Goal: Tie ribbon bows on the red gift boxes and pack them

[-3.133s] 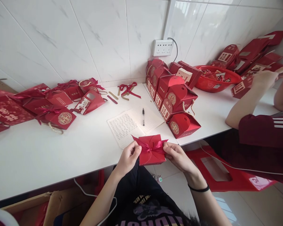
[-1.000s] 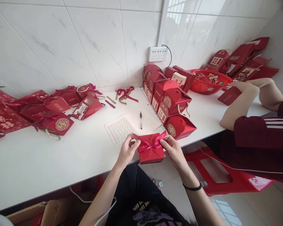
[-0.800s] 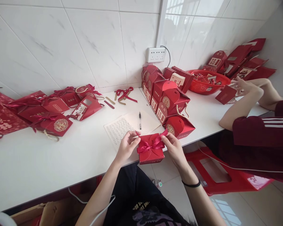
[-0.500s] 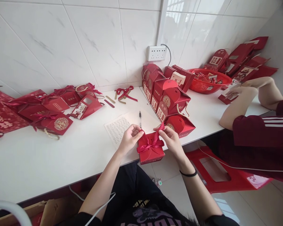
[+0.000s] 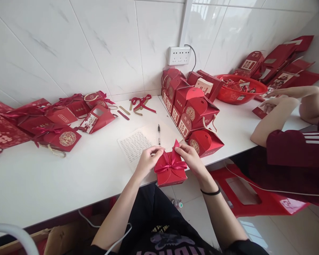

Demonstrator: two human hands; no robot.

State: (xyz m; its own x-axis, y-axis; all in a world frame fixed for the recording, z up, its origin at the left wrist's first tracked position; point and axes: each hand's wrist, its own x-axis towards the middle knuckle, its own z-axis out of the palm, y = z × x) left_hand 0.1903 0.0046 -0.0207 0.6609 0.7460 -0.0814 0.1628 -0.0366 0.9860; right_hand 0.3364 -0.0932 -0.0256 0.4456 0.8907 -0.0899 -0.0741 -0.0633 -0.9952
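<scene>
A small red gift box sits at the near edge of the white table, a dark pink satin ribbon crossed over its top. My left hand pinches one ribbon end at the box's upper left. My right hand pinches the other ribbon end at the upper right, a black band on its wrist. Both hands meet above the box's far edge.
A handwritten sheet with a black pen lies just behind the box. Red gift boxes are stacked at centre right and scattered at left. A red basket stands near another person's arm. A red stool stands below.
My hands have drawn the two ribbon ends from out at the sides up and together over the box's far edge. The other person's hands lowered to the table.
</scene>
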